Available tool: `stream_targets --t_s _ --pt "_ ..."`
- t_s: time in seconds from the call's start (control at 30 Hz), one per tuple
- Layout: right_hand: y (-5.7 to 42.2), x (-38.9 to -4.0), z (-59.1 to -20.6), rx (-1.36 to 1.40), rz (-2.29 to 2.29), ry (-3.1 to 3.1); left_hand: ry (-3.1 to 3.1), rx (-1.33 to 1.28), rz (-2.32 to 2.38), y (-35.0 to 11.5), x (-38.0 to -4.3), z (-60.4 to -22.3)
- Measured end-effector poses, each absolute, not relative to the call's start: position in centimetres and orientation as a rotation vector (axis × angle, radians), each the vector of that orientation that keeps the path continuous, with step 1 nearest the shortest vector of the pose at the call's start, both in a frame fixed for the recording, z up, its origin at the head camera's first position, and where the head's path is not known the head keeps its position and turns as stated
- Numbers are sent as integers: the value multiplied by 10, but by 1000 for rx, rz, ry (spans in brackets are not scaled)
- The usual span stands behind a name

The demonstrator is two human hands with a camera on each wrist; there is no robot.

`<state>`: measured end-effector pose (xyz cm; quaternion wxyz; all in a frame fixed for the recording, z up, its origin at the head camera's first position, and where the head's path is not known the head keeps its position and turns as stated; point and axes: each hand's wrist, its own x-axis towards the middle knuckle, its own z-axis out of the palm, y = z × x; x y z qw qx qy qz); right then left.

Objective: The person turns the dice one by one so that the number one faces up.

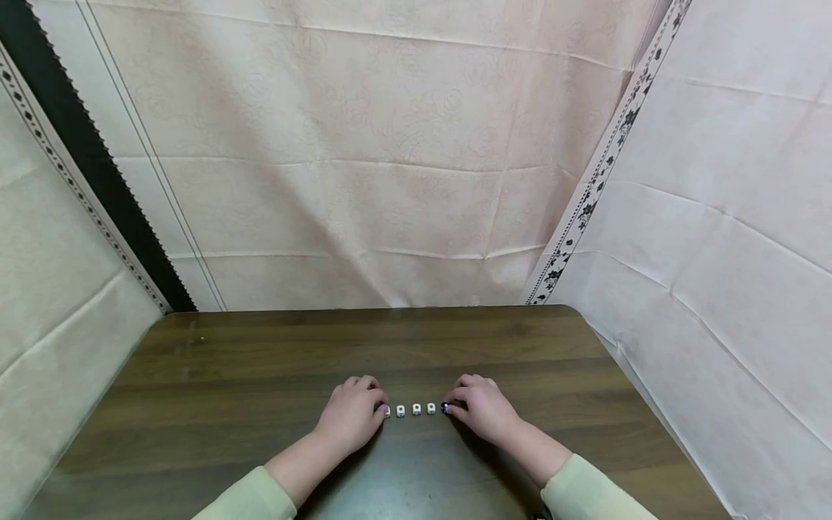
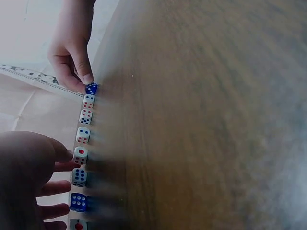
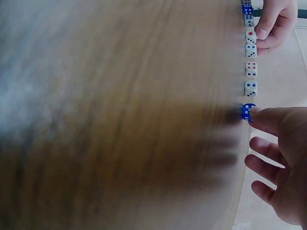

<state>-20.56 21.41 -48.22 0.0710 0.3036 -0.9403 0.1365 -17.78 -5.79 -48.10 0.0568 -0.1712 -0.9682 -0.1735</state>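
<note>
Several small dice stand in a row on the table. At the row's right end my right hand pinches a blue die between thumb and index finger. The other fingers are spread apart. My left hand is at a white die with a red dot, its thumb and index finger at the die's side. Between the hands stand three white dice, one of them the middle die. Beneath my left hand the row goes on with a white die, another blue die and a white die; the head view hides these.
The brown wooden table has rounded far corners. Pale cloth hangs behind its back edge, with more cloth along the right side and on the left. A small dark object shows by the right sleeve.
</note>
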Motion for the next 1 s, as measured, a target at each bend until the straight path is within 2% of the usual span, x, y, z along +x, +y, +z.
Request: stream_targets --t_s 1.0 --pt "212 -205 -481 913 407 -2822 -2981 -554 -497 -57 -178 -483"
